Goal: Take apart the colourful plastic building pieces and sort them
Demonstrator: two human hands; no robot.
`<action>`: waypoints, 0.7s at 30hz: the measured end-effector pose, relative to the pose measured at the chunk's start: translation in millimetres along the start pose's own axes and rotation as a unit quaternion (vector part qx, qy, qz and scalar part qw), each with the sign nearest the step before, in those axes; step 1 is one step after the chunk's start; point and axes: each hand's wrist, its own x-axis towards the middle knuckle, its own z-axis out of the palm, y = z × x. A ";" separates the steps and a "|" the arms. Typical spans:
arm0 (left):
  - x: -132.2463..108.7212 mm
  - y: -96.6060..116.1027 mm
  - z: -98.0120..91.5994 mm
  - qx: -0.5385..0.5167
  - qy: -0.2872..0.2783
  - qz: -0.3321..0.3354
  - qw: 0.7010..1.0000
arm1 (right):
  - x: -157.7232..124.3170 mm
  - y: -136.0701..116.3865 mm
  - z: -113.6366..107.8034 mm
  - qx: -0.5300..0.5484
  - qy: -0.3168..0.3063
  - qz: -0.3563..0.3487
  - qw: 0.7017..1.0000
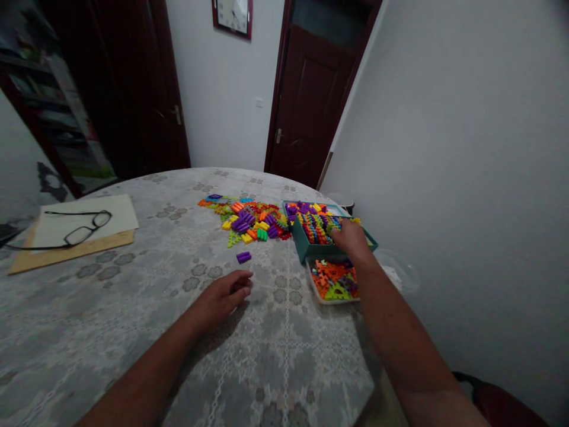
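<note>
My right hand point(352, 238) reaches into a teal box point(311, 250) packed with coloured plastic building pieces, its fingers curled among them; what they grip is hidden. My left hand point(224, 296) rests on the tablecloth with its fingers loosely curled, holding nothing. A single purple piece point(243, 257) lies just beyond the left hand. A loose heap of coloured pieces point(249, 219) is spread on the table to the left of the box. A shallow white tray point(334, 280) of orange and green pieces sits in front of the box, under my right forearm.
The round table point(133, 308) has a grey patterned lace cloth. Black eyeglasses point(80, 228) lie on papers and a brown envelope at the left. A clear plastic lid point(400, 270) lies at the right edge. Dark wooden doors, a wall clock and a bookshelf stand behind.
</note>
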 end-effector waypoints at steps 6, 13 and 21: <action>-3.2 6.9 -0.4 0.023 0.001 -0.006 1.000 | 13.2 -3.1 20.5 -0.001 -0.059 -0.022 0.998; -2.9 7.2 0.3 0.023 0.005 0.003 1.000 | 15.7 10.5 16.2 0.050 -0.085 -0.074 0.992; -2.7 4.4 -1.8 0.063 -0.003 0.012 0.998 | 13.4 10.8 23.3 0.067 -0.072 -0.101 0.990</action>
